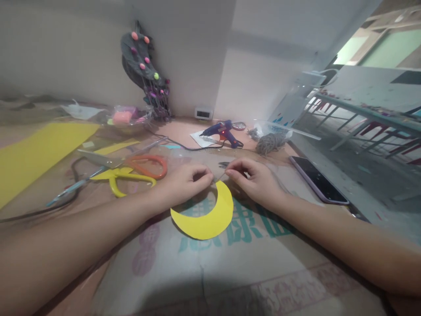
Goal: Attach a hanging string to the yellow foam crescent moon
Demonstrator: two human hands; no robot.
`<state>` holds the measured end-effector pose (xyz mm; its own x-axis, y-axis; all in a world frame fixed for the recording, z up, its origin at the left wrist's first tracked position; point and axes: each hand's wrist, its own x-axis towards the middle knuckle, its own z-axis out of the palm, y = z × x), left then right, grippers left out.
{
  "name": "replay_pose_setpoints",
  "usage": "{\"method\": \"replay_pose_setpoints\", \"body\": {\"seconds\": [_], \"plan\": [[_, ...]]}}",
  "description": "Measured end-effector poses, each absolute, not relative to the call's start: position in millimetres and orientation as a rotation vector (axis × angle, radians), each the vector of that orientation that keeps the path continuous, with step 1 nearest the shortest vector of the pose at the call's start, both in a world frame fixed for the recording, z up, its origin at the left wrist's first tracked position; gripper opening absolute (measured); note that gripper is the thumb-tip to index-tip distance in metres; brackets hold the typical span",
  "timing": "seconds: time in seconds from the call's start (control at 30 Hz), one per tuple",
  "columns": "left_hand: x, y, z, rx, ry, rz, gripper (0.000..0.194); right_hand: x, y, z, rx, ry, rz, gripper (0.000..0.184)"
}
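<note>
Pinching a thin strand, the right hand faced the left hand, whose grip was pressed together, contents hidden. Beside both, the yellow crescent lay fully cut out on the printed sheet; whether the strand was attached was unclear.

A phone lies right; red stools stand by a long table.

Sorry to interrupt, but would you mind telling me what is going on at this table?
The right hand pinches a thin strand at the upper tip of a yellow crescent. The left hand is pinched close beside it; its grip is unclear. A glue gun, its red light on, rests beyond them, with a phone at the right.
</note>
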<state>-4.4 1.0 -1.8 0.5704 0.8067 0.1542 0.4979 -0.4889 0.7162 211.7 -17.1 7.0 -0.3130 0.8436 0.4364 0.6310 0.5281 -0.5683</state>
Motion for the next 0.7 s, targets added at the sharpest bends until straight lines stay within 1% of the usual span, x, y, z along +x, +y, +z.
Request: {"method": "replay_pose_setpoints", "body": {"seconds": [0.27, 0.7], "plan": [[-4.9, -1.4, 2.0, 2.133, 1.015, 0.653, 0.028, 214.0, -12.6, 4.2, -1.273, -2.067, 0.423, 0.013], [-4.5, -1.2, 0.9, 2.204, 0.870, 0.567, 0.033, 212.9, -12.8, 5.0, -1.247, -2.078, 0.396, 0.012]]}}
